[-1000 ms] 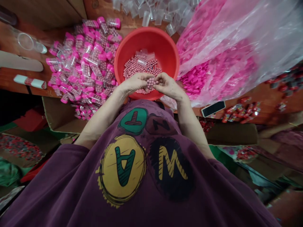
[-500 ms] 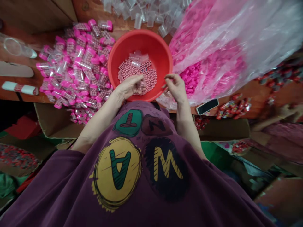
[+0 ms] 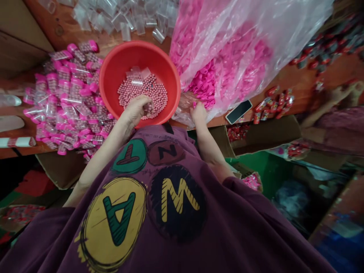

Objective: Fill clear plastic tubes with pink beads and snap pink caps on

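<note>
My left hand (image 3: 137, 109) is inside the red bowl (image 3: 106, 77), just over the pink balls (image 3: 159, 98). Its fingers curl round what looks like a small clear bottle (image 3: 148, 108) with pink balls in it, mostly covered by the hand. Some clear empty bottles (image 3: 137, 76) lie on the balls. My right hand (image 3: 199, 113) is beside the bowl, at the open edge of a clear plastic bag (image 3: 244, 72) full of pink caps (image 3: 203, 85). A bit of bright pink, seemingly one cap (image 3: 195, 104), shows at its closed fingertips.
Filled bottles with pink caps (image 3: 71, 98) are heaped left of the bowl. Clear empty bottles (image 3: 125, 19) lie behind it. A phone (image 3: 239, 112) and small red-topped items (image 3: 274, 104) lie to the right. Another person's hands (image 3: 345, 92) are at far right. Cardboard boxes (image 3: 267, 138) stand below the table edge.
My right hand has gone from the bowl's right rim to the bag of pink caps and closed its fingers there. My left hand stays in the bowl. The whole view has shifted.
</note>
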Demonstrator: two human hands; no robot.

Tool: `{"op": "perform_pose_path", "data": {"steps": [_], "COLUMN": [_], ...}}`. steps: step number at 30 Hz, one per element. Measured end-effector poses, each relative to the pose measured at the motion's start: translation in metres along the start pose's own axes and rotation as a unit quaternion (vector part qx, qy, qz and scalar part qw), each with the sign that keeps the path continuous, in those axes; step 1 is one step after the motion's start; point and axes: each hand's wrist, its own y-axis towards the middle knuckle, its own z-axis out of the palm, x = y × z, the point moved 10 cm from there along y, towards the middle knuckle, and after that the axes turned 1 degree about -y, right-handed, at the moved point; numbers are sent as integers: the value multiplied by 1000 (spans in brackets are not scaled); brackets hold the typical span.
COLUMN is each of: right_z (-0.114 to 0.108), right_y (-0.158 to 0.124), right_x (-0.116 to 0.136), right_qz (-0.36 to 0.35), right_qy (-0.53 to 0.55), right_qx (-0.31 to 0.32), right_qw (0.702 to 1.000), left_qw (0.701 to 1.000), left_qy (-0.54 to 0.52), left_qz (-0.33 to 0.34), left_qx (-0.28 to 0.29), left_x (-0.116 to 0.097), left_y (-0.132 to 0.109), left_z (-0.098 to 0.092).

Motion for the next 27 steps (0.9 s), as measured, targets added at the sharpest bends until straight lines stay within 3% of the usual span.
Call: {"op": "perform_pose_path", "data": {"steps": [4,7,9,12,16,21,27], "right_z": [-6,-16,-17,-7,33,81,83], "right_y": [18,33,37,34,23,17,1], "right_x": [-62,-72,-57,-9,50,81,113], "right_qz": [125,119,88,34,20,18,-69], "right_qy": [-22,49,140,239,300,292,260], "right_qx": [-103,-121,-96,-30,30,71,130], "right_qw": [987,984,982,970,953,954,954], "left_qw": [1000,1000,999,998,996,994,991], "left_qy": [2,-15,-24,-24,-16,-30,-98], "left_qz": [1,6,14,36,82,103,76], "left_qx": [1,20,36,56,41,-31,-48], "left_x": [0,0,-2,-7,-18,-24,-15], "left_y": [0,-1,-1,0,3,5,4], "left_z": [-1,6,17,41,58,34,4]}}
